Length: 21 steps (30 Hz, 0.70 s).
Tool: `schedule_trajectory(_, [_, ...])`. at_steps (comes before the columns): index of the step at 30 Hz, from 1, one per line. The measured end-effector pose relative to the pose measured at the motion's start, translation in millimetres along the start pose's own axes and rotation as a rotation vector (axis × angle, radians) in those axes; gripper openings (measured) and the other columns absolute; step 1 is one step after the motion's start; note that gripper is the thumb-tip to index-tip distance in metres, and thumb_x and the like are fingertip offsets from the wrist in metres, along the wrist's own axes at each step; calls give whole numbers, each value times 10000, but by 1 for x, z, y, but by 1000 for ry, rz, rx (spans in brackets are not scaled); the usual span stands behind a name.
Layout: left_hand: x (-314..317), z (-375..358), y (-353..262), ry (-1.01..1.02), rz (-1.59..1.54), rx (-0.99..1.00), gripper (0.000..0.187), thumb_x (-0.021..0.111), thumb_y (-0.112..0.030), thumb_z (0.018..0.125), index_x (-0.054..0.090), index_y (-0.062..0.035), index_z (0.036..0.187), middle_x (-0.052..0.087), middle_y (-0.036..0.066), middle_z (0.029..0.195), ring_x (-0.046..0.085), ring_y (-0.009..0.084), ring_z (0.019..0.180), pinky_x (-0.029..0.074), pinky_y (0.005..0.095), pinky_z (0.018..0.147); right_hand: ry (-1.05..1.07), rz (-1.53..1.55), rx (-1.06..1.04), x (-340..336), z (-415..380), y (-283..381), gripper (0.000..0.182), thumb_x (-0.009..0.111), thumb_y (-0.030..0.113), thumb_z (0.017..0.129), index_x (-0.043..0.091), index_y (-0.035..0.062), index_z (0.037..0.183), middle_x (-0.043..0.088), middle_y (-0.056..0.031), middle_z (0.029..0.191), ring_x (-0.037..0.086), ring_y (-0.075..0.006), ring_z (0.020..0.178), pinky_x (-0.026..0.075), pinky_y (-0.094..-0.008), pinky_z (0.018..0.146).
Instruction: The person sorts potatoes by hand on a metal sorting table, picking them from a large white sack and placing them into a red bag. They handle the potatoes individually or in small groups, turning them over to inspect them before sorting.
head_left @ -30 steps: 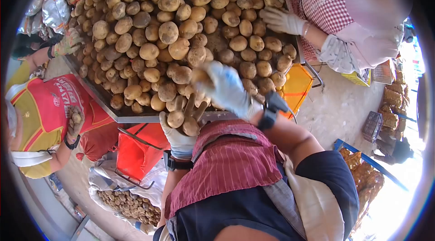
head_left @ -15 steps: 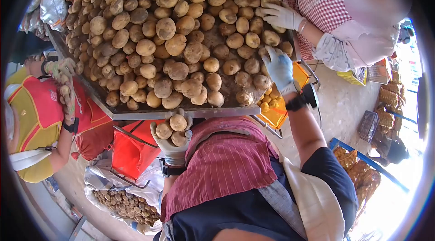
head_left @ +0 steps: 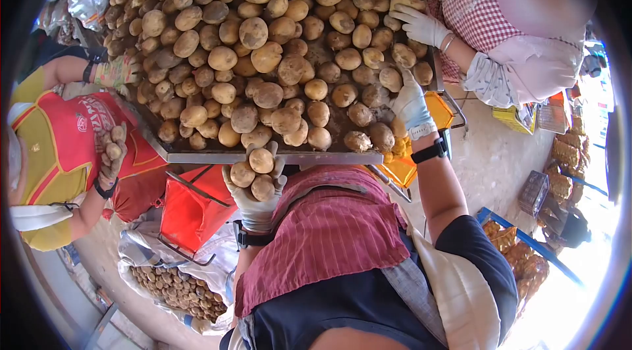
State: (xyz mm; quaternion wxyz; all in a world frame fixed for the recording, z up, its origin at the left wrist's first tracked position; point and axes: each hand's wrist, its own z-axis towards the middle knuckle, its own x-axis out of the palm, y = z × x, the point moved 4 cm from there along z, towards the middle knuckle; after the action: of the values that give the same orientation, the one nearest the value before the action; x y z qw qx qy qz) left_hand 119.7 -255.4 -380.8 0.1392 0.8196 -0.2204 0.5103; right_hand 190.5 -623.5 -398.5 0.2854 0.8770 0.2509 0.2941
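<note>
Right hand (head_left: 412, 101): its fingers point straighter across the table (head_left: 276, 158) than half a second ago; they are beside a potato (head_left: 390, 79) near the corner, and we cannot tell whether they grasp anything.
Left hand (head_left: 255, 205): we see it cradling three potatoes (head_left: 242, 174), just beside the table's near rim.
Cradled potatoes: we could lose one if the palm tips or knocks the rim, since the fingers barely wrap them.
Pile (head_left: 253, 33): loose and round, so a careless nudge could set potatoes rolling towards the edge.
Orange container (head_left: 403, 170): below the corner, it might catch strays; others could hit the floor (head_left: 474, 146).
Co-worker's hand (head_left: 424, 26): near our right hand, so two reaches could collide.
</note>
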Motion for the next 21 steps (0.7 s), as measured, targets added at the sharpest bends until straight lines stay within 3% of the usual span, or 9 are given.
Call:
schedule_trajectory(4, [23, 6, 9, 58, -4, 63, 796, 395, -685, 879, 351, -169, 1484, 379, 143, 1517, 464, 371, 1291, 410, 561, 1023, 604, -291, -79, 20, -31, -41, 266, 569, 335, 962, 627, 94, 1057, 652, -22, 922, 585, -118, 709, 472, -249, 555])
schedule_trajectory(5, [28, 7, 11, -24, 23, 128, 781, 386, -675, 887, 353, -172, 1483, 366, 143, 1525, 404, 360, 1353, 361, 591, 1066, 524, -379, -113, 46, -72, -46, 309, 566, 338, 965, 603, 73, 1121, 646, -24, 950, 578, -111, 712, 460, -247, 579])
schedule_trajectory(6, [29, 11, 12, 108, 61, 142, 867, 365, -745, 854, 366, -120, 1456, 378, 141, 1510, 336, 385, 1380, 287, 662, 1088, 720, -700, 44, 75, -105, -43, 396, 570, 325, 969, 533, 74, 1272, 642, -45, 998, 615, -118, 805, 513, -256, 682])
schedule_trajectory(9, [26, 19, 13, -64, 53, 146, 760, 411, -684, 868, 412, -166, 1423, 428, 114, 1461, 388, 342, 1349, 293, 683, 1066, 715, -985, -406, 87, -128, -85, 323, 565, 266, 970, 560, 78, 1232, 634, -100, 1043, 639, -206, 867, 533, -317, 760])
schedule_trajectory(11, [10, 13, 10, -13, 117, 145, 757, 412, -681, 862, 417, -157, 1409, 430, 94, 1447, 403, 333, 1334, 307, 683, 1048, 378, -1442, -669, 96, -98, -58, 332, 550, 251, 954, 546, 72, 1234, 621, -115, 1088, 621, -263, 909, 514, -377, 790])
schedule_trajectory(12, [9, 11, 11, 77, 72, 144, 749, 409, -674, 864, 426, -152, 1401, 429, 90, 1451, 403, 329, 1336, 315, 678, 1038, 131, -1724, -1142, 72, -61, -64, 378, 548, 281, 927, 537, 76, 1244, 609, -128, 1115, 592, -302, 974, 492, -416, 803])
schedule_trajectory(13, [9, 10, 12, 166, 24, 144, 741, 407, -667, 866, 434, -147, 1393, 429, 86, 1456, 404, 324, 1338, 324, 673, 1028, -37, -1911, -971, 71, -44, -47, 383, 568, 297, 884, 560, 76, 1196, 592, -139, 1088, 572, -301, 986, 472, -433, 794])
schedule_trajectory(17, [19, 7, 11, -30, -1, 137, 733, 422, -680, 849, 501, -117, 1312, 487, 97, 1392, 408, 324, 1320, 344, 643, 1017, -226, -2084, -1043, 33, 31, -43, 302, 524, 168, 819, 563, 54, 1097, 612, -175, 991, 625, -358, 870, 522, -476, 668])
schedule_trajectory(21, [11, -6, -21, 28, -132, 277, 738, 448, -656, 846, 534, -47, 1253, 548, 147, 1240, 502, 334, 1143, 396, 530, 1012, 75, -1881, -997, 26, 40, -19, 447, 652, 340, 814, 586, 68, 1162, 643, -234, 1046, 624, -417, 953, 504, -513, 804])
